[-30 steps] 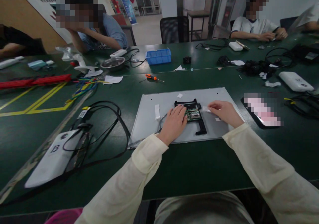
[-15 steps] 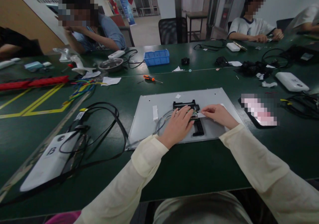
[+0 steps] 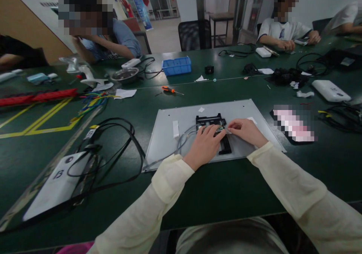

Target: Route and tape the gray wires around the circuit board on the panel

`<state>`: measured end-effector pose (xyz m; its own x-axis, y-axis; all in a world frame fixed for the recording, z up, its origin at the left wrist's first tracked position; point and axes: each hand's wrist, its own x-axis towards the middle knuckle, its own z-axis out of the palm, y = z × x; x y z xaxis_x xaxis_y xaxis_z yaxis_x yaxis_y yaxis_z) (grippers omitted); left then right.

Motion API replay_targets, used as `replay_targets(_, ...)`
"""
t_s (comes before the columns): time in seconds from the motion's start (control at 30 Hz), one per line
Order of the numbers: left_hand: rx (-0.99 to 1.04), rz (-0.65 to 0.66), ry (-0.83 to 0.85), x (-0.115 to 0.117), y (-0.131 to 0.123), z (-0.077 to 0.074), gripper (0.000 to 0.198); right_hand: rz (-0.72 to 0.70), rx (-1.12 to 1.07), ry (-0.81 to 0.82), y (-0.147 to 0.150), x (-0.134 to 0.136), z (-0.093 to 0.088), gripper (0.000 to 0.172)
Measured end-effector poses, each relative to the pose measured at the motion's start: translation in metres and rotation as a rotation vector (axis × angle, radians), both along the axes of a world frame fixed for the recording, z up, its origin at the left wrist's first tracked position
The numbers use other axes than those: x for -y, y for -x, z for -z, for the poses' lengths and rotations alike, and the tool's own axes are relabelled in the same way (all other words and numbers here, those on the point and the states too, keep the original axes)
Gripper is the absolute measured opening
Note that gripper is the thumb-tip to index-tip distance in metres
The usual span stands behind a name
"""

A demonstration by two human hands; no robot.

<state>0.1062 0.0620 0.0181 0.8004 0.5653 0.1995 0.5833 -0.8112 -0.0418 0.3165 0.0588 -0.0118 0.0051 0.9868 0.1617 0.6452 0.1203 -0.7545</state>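
Observation:
A light grey panel [image 3: 166, 148] lies on the green table, with a black plastic frame [image 3: 225, 145] on its middle. Part of a small green circuit board [image 3: 220, 129] shows between my hands. My left hand [image 3: 204, 144] rests over the frame and board, fingers apart and bent, its fingertips near the board's right end. Just right of it, my right hand [image 3: 245, 130] pinches a small whitish strip [image 3: 227, 131] between thumb and forefinger. Grey cables [image 3: 182, 143] run left from under my left hand. A white strip [image 3: 175, 129] lies on the panel's left part.
An orange screwdriver [image 3: 169, 89] and a blue basket [image 3: 177, 66] are beyond the panel. A phone [image 3: 292, 126] lies at the right. To the left are black cables [image 3: 135, 137] and a white power bank [image 3: 56, 184]. People sit across the table.
My left hand has shifted slightly right and toward me, its fingers more bent and its fingertips closer to my right hand. Less of the whitish strip shows.

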Motion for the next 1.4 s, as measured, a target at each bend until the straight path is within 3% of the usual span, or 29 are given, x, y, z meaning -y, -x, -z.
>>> replay_targets(0.5, 0.060, -0.047, 0.022, 0.002, -0.004, 0.000, 0.042, 0.008, 0.135, -0.133, 0.001, 0.001, 0.002, 0.006)
replay_targets(0.6, 0.113, -0.082, 0.052, 0.001, 0.003, -0.013, 0.047, 0.019, 0.113, -0.140, 0.000, 0.000, 0.004, 0.007)
replay_targets(0.7, 0.168, -0.135, 0.146, -0.009, 0.016, -0.037, 0.041, 0.040, 0.085, -0.155, 0.000, -0.001, 0.005, 0.011)
replay_targets(0.8, 0.170, -0.173, 0.295, -0.035, 0.027, -0.059, 0.035, 0.053, 0.073, -0.181, 0.001, 0.000, 0.003, 0.013)
replay_targets(0.87, 0.151, -0.216, 0.359, -0.058, 0.031, -0.065, 0.033, 0.058, 0.071, -0.206, 0.003, 0.000, 0.001, 0.013)
replay_targets(0.97, 0.093, -0.282, 0.427, -0.096, 0.029, -0.057, 0.031, 0.059, 0.088, -0.241, 0.005, 0.002, -0.003, 0.013)
replay_targets(1.13, 0.149, -0.384, 0.348, -0.148, 0.009, -0.020, 0.036, 0.032, 0.116, -0.253, 0.009, 0.003, -0.006, 0.012)
replay_targets(1.27, 0.166, -0.382, 0.348, -0.170, -0.008, 0.003, 0.033, 0.034, 0.145, -0.252, 0.011, 0.003, -0.005, 0.012)
replay_targets(1.4, 0.207, -0.395, 0.343, -0.177, -0.014, 0.013, 0.032, 0.026, 0.159, -0.251, 0.012, 0.004, -0.006, 0.013)
